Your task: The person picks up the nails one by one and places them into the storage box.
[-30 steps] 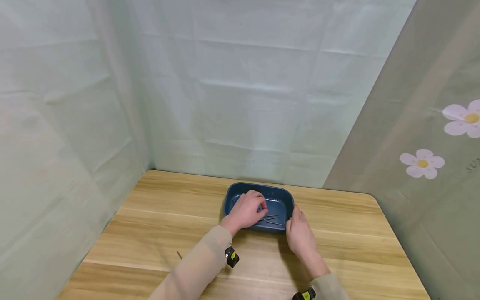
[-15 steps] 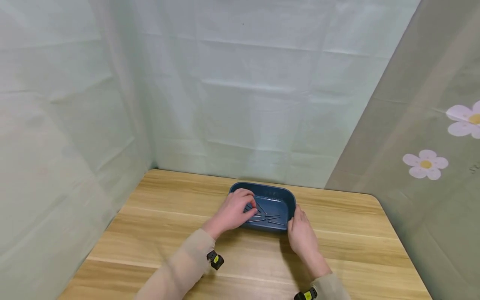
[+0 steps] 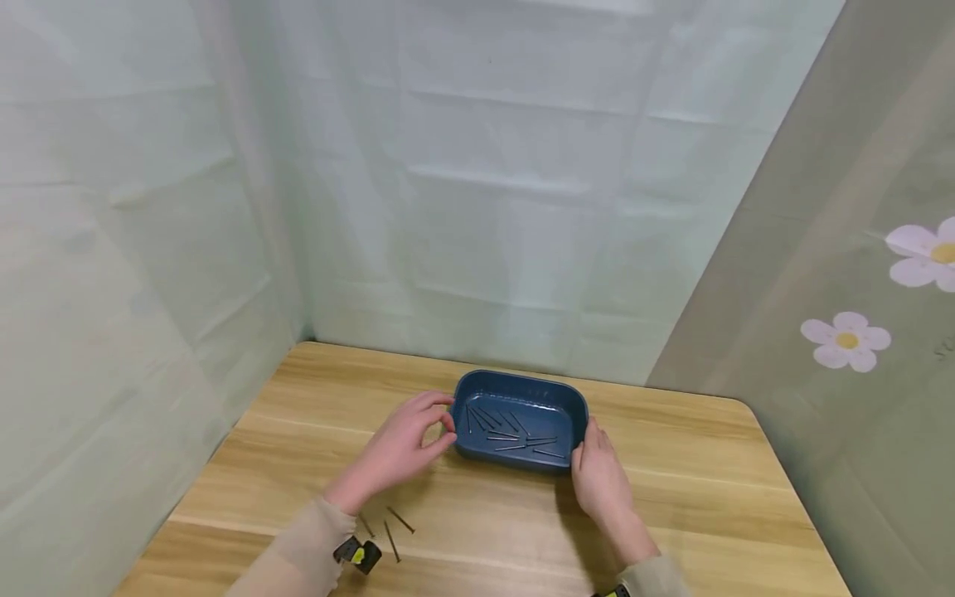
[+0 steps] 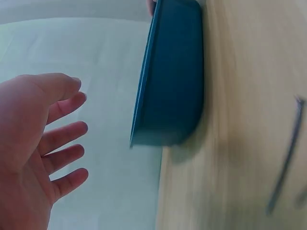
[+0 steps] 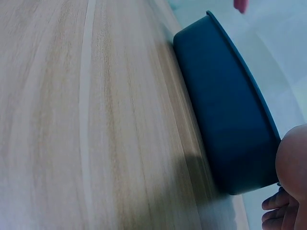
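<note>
A dark blue rectangular bin (image 3: 522, 460) stands on the table, with several thin dark nails (image 3: 511, 424) lying loose inside. My left hand (image 3: 399, 444) hovers just left of the bin. In the left wrist view that hand (image 4: 33, 139) holds nothing; its fingers are relaxed and apart from the bin wall (image 4: 175, 76). Against the bin's right end rests my right hand (image 3: 603, 477), its fingers along the outside wall and its thumb near the front right corner. In the right wrist view the right hand (image 5: 292, 167) is partly cut off beside the bin (image 5: 230, 120).
Several nails (image 3: 393, 541) lie on the wooden table (image 3: 694, 514) near my left wrist; one nail (image 4: 286, 158) shows blurred in the left wrist view. Pale cloth (image 3: 485, 207) hangs behind the table's back edge and along both sides.
My left hand has come out of the bin and moved left and toward me, uncovering the nails inside and those on the table. The right hand has stayed at the bin's right end.
</note>
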A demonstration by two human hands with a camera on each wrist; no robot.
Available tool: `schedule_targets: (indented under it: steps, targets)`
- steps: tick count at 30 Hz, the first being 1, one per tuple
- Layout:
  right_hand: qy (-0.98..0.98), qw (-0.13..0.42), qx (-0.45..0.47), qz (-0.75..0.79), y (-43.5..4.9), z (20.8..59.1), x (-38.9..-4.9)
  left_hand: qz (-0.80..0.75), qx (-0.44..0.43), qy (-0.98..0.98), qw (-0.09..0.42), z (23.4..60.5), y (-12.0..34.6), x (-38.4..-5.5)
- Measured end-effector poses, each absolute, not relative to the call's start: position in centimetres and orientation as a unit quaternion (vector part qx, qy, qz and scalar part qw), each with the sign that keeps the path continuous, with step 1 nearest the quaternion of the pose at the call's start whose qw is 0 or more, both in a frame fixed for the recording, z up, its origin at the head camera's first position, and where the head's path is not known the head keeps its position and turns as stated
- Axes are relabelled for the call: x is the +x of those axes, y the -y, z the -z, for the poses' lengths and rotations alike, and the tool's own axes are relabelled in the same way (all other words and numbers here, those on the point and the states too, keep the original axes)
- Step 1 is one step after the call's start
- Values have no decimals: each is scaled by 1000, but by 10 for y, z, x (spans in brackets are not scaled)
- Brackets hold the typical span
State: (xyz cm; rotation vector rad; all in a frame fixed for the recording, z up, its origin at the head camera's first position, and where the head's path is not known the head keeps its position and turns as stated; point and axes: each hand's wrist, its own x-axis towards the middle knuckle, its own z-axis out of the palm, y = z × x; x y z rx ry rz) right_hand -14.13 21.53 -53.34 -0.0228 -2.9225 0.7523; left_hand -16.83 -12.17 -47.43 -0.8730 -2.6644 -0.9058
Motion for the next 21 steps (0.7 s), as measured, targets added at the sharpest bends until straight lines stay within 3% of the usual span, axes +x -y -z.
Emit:
schedule_targets:
  steps: [5,12,21]
  targets:
    - [965,64,-7,-254,-216,534,-139,302,-306,896,111,481,149,-157]
    - [966,71,-6,-247,-216,532,-141,298,-317,897,74,495,181,-139]
    - [966,79,0,-248,-215,534,-141,263,-351,890,122,511,210,-123]
